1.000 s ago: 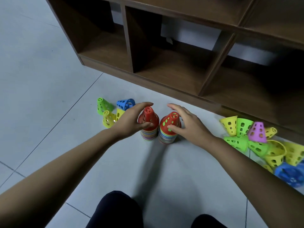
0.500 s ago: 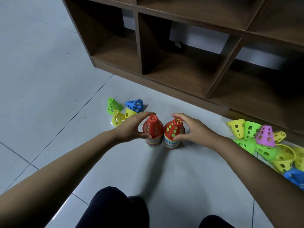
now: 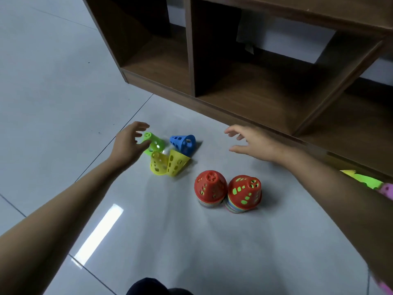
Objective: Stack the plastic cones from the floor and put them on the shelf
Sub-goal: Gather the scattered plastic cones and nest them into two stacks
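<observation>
floor (image 3: 42,81): grey glossy tile with dark grout lines; bright strip of reflected light beside the left forearm.
left hand (image 3: 129,143): stretched out low over the floor, fingers spread and loosely curved, thumb and fingertips either side of the green cone's narrow tip. Nothing clamped. Actual contact unreadable through the blur.
green cone (image 3: 154,143): on its side on the floor, narrow tip toward the left hand, smeared by blur.
yellow cones (image 3: 168,165): two, on their sides, pressed against each other, just on the camera side of the green cone and overlapping it in view.
blue cone (image 3: 183,142): on its side, narrow end pointing left, just beside the green and yellow ones.
left stack (image 3: 209,187): upright on the floor, red cone on top, many coloured rims banded at the base.
right stack (image 3: 244,193): upright, touching the left stack, red on top with green showing through the holes.
right hand (image 3: 255,143): hovering palm-down over the floor beyond the stacks, fingers splayed, holding nothing, near the shelf's base.
shelf (image 3: 255,86): brown wood, open compartments, standing on the floor behind the cones.
far right edge: lime cone (image 3: 361,180) and pink cone (image 3: 387,189), partly hidden by the right forearm.
</observation>
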